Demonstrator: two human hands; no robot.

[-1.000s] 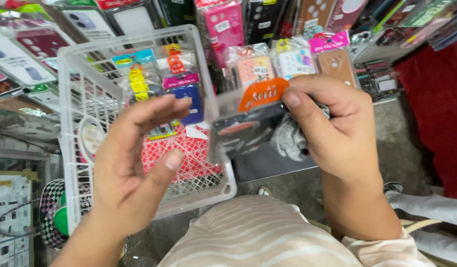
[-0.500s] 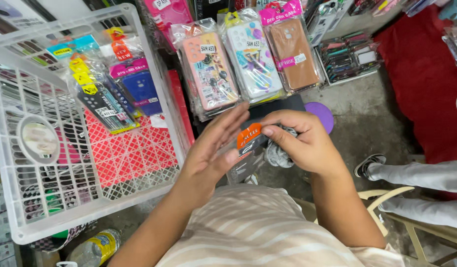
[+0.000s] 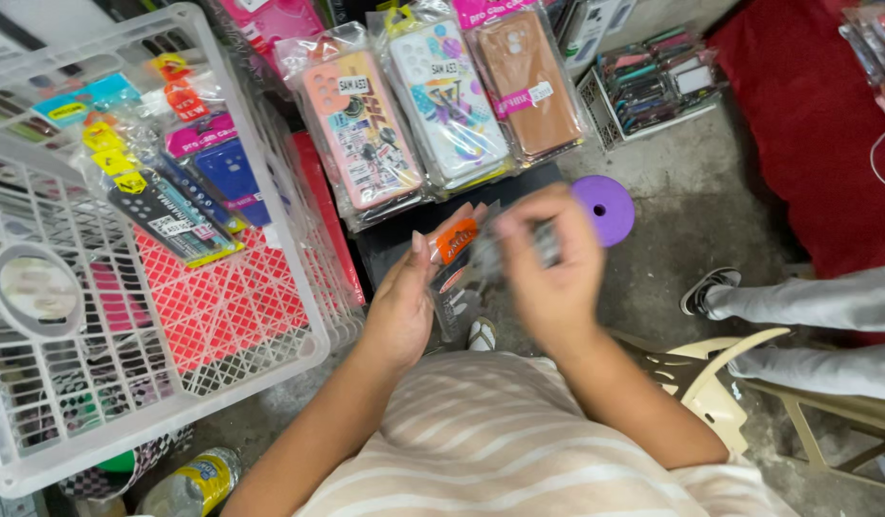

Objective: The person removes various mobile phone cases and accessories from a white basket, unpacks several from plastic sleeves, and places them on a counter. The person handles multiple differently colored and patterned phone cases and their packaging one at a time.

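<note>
Both my hands hold one clear packet with an orange header tag (image 3: 458, 239) in front of my chest. My left hand (image 3: 404, 304) grips its left side, fingers pointing up. My right hand (image 3: 548, 263) is blurred and closed over the packet's right side. What lies inside the packet is dark and hard to make out. Just beyond my hands hang three packaged phone cases: a pink one (image 3: 358, 129), a white patterned one (image 3: 446, 96) and a brown one (image 3: 525, 84).
A white plastic basket (image 3: 299, 258) at the left holds several packaged items and a red mesh piece. A purple disc (image 3: 603, 208) lies on the concrete floor. Another person's legs and shoe (image 3: 710, 287) are at the right, beside a beige plastic chair (image 3: 720, 383). A bottle (image 3: 193, 483) lies below.
My left hand has come off the basket side and closed on the packet with the right hand. The view has tilted down, so the basket and the hanging cases sit higher and further left.
</note>
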